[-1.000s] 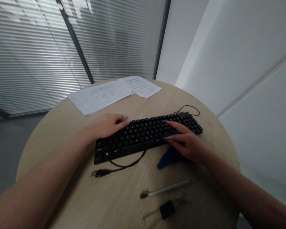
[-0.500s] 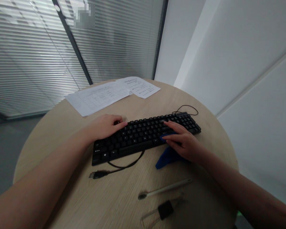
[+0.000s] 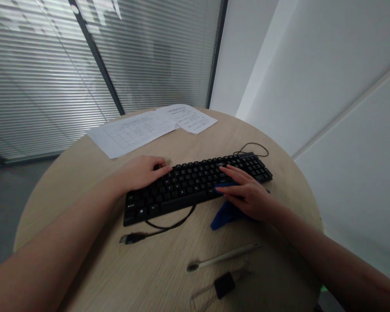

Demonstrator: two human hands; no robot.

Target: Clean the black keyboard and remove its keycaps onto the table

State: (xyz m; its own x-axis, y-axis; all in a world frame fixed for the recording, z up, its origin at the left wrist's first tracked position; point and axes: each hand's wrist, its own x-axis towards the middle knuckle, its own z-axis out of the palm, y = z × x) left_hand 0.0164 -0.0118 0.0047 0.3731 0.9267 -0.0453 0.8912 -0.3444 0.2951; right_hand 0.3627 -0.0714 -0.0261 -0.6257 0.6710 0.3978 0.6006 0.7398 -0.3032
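- Keyboard (image 3: 193, 181): lies slantwise across the middle of the table (image 3: 169, 273), keys up, beneath both hands.
- Slip risk: pushing hard through the blue cloth (image 3: 226, 215) could swing the right end of the keyboard, since the left hand (image 3: 144, 171) bears on the far left portion only.
- Snag risk: a fold of cloth could catch between keys if dragged sideways; bunching under the palm would be the cause.
- Cord risk: the black cable (image 3: 178, 224) loops out from the near edge, its plug (image 3: 134, 238) loose on the table. A shift of the keyboard towards the person could trap that loop.
- Brush (image 3: 225, 256): near the loose tail of the cloth, but apart from it; a wide sweep towards the person could knock it.
- Left hand, fingers: half curled at the back edge, thumb laid along the upper keys. Fingertips are partly hidden, so a firm grip cannot be told from simple pressure.
- Right hand (image 3: 249, 196), fingers: slightly spread. Thumb and forefinger nearly meet, cloth nipped between them against the keys; another finger reaches over the keys, clear of the cloth.
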